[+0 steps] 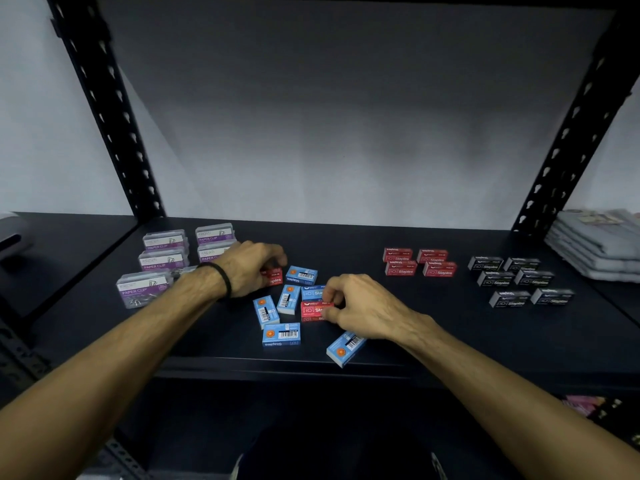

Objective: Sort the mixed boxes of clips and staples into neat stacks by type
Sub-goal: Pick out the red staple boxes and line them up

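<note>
Gripping red staple boxes point(313, 310), both hands point(360, 308); six blue boxes point(281, 335), seemingly.

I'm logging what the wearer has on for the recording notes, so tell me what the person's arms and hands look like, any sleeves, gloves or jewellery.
Both forearms are bare up to the frame edge, with no sleeves in view. The left hand has a thin black band around its wrist. The right hand has nothing on its wrist. No gloves, rings or watch show on either hand.
</note>
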